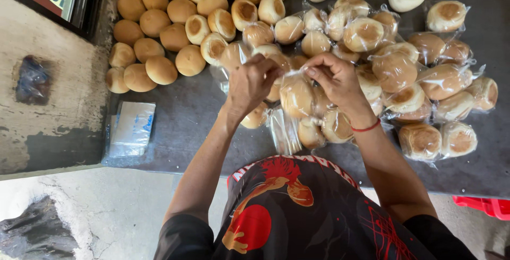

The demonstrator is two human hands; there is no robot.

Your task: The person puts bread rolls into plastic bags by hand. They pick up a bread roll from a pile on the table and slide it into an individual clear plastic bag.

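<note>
My left hand [252, 82] and my right hand [334, 79] meet over the middle of a dark grey table [186, 116]. Both pinch the top of a clear plastic bag holding a round golden bun [296, 98]. A red band circles my right wrist. Unwrapped buns [175, 31] lie in rows at the far left of the table. Buns sealed in clear bags [425, 79] are heaped to the right and under my hands.
A stack of flat clear bags [132, 128] lies on the table's near left corner. Left of the table is a worn concrete ledge [48, 106]. A red crate edge [483, 206] shows at lower right. The floor below is pale concrete.
</note>
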